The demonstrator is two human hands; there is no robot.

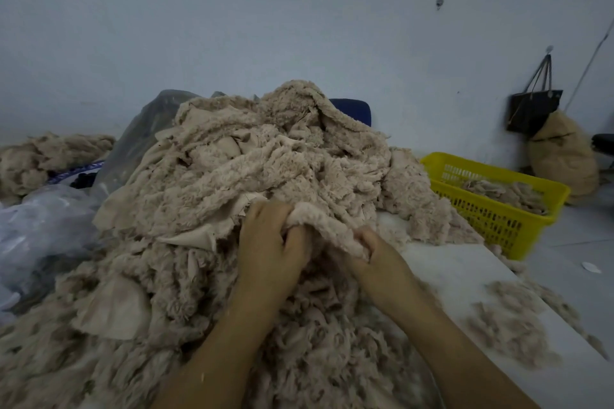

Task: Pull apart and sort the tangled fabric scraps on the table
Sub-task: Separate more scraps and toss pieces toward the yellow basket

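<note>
The left hand (269,242) and right hand (375,256) each clench 1 beige fleece scrap (327,221) between them. The scrap pile (232,169) rises just beyond the hands, and a yellow basket (491,216) sits well right of the right hand.

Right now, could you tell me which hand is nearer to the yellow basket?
Right. The right hand lies left of the yellow basket; the left hand lies farther left, both gripping one fleece scrap.

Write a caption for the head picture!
Left hand and right hand grip a fluffy beige fabric scrap near a yellow plastic basket.
</note>
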